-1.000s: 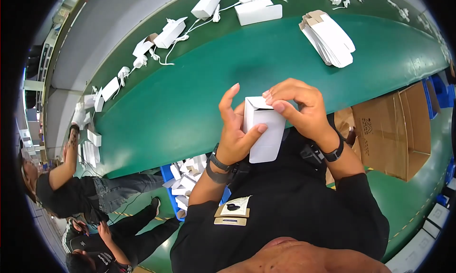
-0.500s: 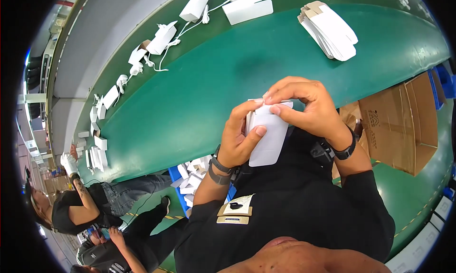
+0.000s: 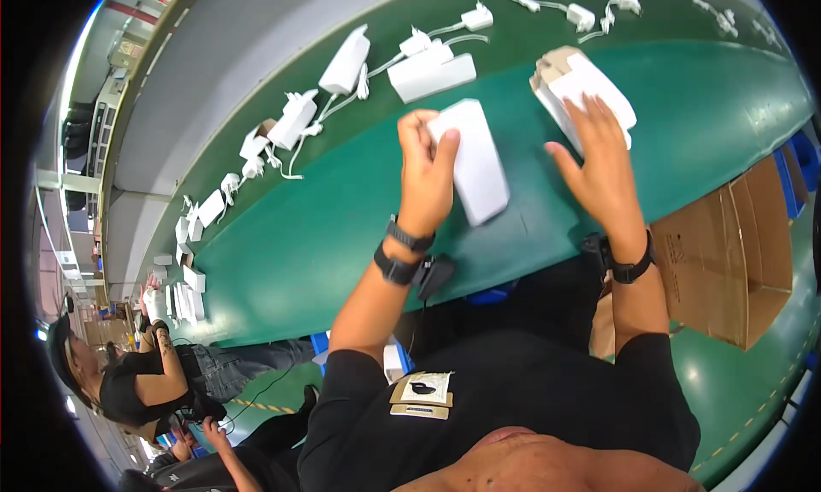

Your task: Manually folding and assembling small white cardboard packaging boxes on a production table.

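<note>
Can't see the left hand's (image 3: 428, 182) fingertips, tucked away behind the white box (image 3: 476, 167). Can't see the back of the box, or inside. Can't see all of the stack (image 3: 605, 80) either, partly covered by the right hand (image 3: 601, 174). Hard to make out the last plugs (image 3: 725, 21), small and blurry, far up past the right hand.

Holding the box in the left hand, tilted, with the thumb over the front. Can't tell about touching the table (image 3: 342, 244) or hanging just above. Not closed on anything with the right hand: opened wide, well apart from the box, with fingers over the stack. Down and right from the right hand, a big brown carton (image 3: 714, 252).
</note>
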Available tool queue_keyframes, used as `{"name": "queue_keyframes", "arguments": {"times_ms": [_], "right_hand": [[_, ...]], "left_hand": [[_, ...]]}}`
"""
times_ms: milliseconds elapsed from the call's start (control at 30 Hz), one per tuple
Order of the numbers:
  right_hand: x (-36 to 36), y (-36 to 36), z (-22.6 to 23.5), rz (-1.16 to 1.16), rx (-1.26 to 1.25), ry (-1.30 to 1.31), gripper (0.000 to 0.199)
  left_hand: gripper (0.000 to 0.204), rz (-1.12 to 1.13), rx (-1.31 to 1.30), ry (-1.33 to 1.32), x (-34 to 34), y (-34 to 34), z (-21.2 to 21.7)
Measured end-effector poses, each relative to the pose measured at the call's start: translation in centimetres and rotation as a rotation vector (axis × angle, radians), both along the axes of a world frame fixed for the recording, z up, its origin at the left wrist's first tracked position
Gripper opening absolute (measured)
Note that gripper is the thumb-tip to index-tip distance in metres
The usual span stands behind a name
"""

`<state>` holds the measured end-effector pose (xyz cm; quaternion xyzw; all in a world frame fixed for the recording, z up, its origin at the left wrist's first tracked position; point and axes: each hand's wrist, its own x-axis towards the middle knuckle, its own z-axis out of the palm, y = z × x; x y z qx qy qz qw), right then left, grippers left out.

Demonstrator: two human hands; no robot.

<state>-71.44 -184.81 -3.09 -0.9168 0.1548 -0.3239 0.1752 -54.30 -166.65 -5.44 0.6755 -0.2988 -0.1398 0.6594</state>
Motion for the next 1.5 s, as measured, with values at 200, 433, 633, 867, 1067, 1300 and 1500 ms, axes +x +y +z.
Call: {"name": "queue_keyframes", "arguments": {"times_ms": [200,433,633,867,1067,1300,1500], "right_hand": [[-1.1,-6.2,-3.7,-0.235,-0.208,0.166,0.042],[-0.8,-7.8,-4.9,-0.133,-0.123,0.016,0.026],[-1.9,-7.7,-2.2,-0.170,-0.096,0.169,0.018],[-1.9,2.1,1.7,0.065,-0.223,-0.384,0.015],[-2.3,7.5,1.3,0.433,0.269,-0.307,0.017],[-1.4,2.0,5.4,0.589,0.883,0.360,0.032],[-2.4,1.0,3.7,0.726,0.916,0.533,0.033]], "left_hand": [[0.034,0.101,-0.171,-0.006,6.5,-14.2,2.0],[0.026,0.257,-0.052,-0.455,15.1,-17.8,-5.9],[0.025,0.152,-0.155,-0.456,9.3,-14.3,-0.2],[0.065,-0.325,-0.376,0.355,-6.5,-6.4,1.9],[0.093,-0.485,-0.550,0.525,-6.5,0.4,-0.5],[0.109,-0.713,-0.201,0.522,-9.0,5.0,0.2],[0.096,-0.657,-0.325,0.466,-10.2,4.9,0.0]]}}
